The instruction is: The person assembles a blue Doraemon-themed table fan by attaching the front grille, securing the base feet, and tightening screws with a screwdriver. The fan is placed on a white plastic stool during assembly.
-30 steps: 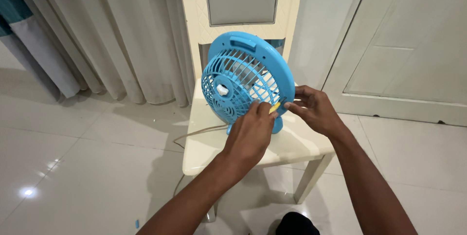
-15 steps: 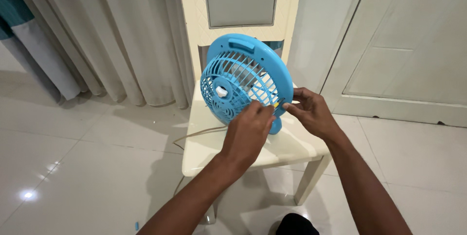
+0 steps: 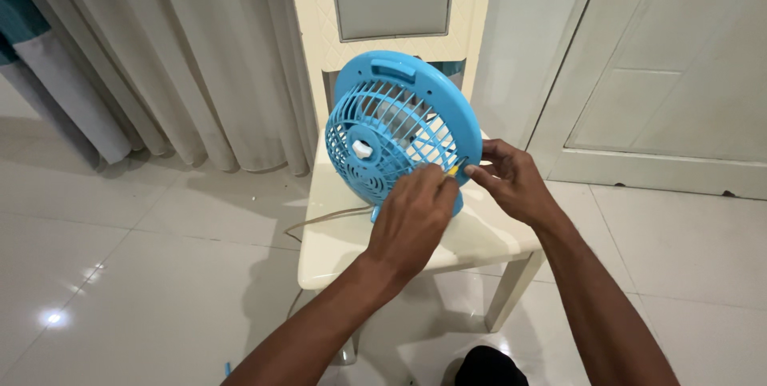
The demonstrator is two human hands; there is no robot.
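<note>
A round blue table fan (image 3: 399, 126) with a grille front stands upright on a cream plastic stool (image 3: 335, 254). My left hand (image 3: 411, 214) is closed around a small yellow-handled tool (image 3: 454, 169), mostly hidden by my fingers, with its tip at the fan's lower right rim. From the right, my right hand (image 3: 511, 182) pinches that same part of the rim between thumb and fingers, right beside the tool. The two hands almost touch.
A thin cord (image 3: 319, 220) runs off the stool's left side. Pale curtains (image 3: 200, 58) hang at the back left and a white panelled door (image 3: 679, 74) stands at the right. The floor (image 3: 120, 274) is glossy white tile. A dark object (image 3: 487, 366) sits at the bottom edge.
The fan has turned slightly left. My left hand has slid a little along the lower rim with the yellow tool. The right hand stays at the rim.
</note>
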